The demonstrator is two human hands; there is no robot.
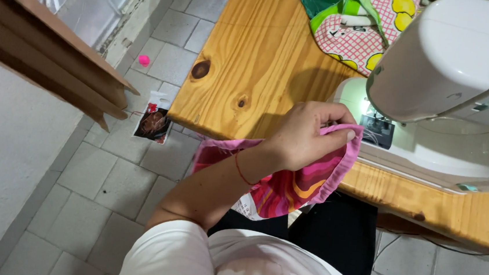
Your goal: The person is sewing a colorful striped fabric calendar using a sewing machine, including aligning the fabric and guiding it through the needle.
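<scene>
1. At the upper left of the frame, brown wooden boards slant above a floor of grey square tiles.
2. On those tiles lie a small bright pink plastic cap and, lower down, a glossy torn wrapper near the table's corner.
3. The table is pale knotty pine with smooth, visible grain, running from upper centre to the right edge.
4. At centre, the left hand is closed on a soft pink cloth with wavy orange and magenta stripes, pinching its folded hem at the table's front edge; the cloth hangs over the person's lap. A thin red thread circles the wrist.
5. The right hand is out of view.
6. At the upper right, a checked fabric piece with yellow fruit and green trim lies beside a smooth white plastic sewing machine.
</scene>
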